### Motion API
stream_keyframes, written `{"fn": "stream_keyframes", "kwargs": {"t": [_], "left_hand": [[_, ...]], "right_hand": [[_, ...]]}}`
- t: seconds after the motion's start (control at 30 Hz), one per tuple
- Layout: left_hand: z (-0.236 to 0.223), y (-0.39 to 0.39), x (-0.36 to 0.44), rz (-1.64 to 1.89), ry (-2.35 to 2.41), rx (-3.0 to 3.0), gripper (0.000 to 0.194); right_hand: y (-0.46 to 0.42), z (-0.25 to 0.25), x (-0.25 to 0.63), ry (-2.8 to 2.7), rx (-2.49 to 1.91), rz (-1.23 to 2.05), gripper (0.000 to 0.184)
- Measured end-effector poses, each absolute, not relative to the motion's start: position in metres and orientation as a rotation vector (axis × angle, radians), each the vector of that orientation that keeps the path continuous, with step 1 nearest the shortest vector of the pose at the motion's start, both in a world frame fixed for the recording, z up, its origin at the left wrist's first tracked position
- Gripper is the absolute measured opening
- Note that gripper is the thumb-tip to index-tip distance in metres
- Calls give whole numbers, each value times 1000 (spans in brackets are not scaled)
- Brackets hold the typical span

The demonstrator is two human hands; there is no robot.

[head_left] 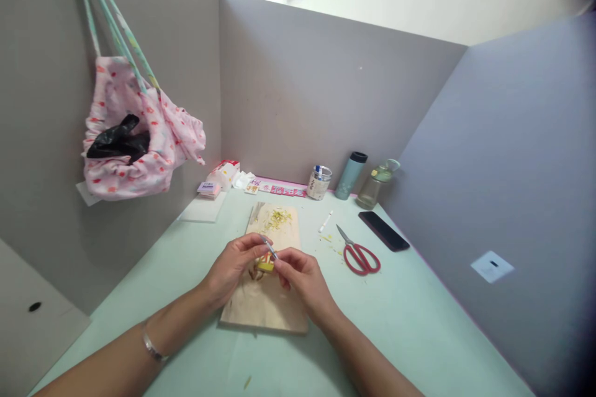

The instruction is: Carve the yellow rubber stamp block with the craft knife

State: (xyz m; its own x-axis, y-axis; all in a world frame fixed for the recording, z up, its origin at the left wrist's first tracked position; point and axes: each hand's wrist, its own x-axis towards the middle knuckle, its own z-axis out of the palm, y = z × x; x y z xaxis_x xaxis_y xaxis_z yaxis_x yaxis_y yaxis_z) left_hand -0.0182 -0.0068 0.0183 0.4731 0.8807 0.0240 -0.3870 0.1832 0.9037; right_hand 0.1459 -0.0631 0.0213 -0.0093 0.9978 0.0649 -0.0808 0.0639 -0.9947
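The slim grey tool [269,248] is a thin, straight, slightly shiny rod, slanting from upper left to lower right between the hands, above the wooden board [279,316]. Just under it sits a small yellow piece [266,267] with red and white patches above its yellow edge, partly hidden by the fingers; whether it is held or rests on the board I cannot tell. The left hand [233,263] pinches the rod's upper end between thumb and fingers, and the right hand [300,274] pinches its lower end, thumb and fingertips drawn together beside the yellow piece. Beyond the grip, yellow shavings [279,218] lie scattered near the board's far end; toward the person, the bare near part of the board runs to its straight front edge. To the right of the grip, past the board's side, come a white stick [326,221], red-handled scissors [358,256] and a dark phone [383,231] near the right partition [488,167]. To the left, the pale green tabletop [172,273] stretches to the left partition [153,248].
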Motion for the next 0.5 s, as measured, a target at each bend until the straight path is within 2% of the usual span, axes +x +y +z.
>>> {"fn": "stream_keyframes", "kwargs": {"t": [0.5], "left_hand": [[22, -4, -21, 971, 476, 913, 23]], "right_hand": [[-63, 22, 147, -1188, -1072, 1147, 26]]}}
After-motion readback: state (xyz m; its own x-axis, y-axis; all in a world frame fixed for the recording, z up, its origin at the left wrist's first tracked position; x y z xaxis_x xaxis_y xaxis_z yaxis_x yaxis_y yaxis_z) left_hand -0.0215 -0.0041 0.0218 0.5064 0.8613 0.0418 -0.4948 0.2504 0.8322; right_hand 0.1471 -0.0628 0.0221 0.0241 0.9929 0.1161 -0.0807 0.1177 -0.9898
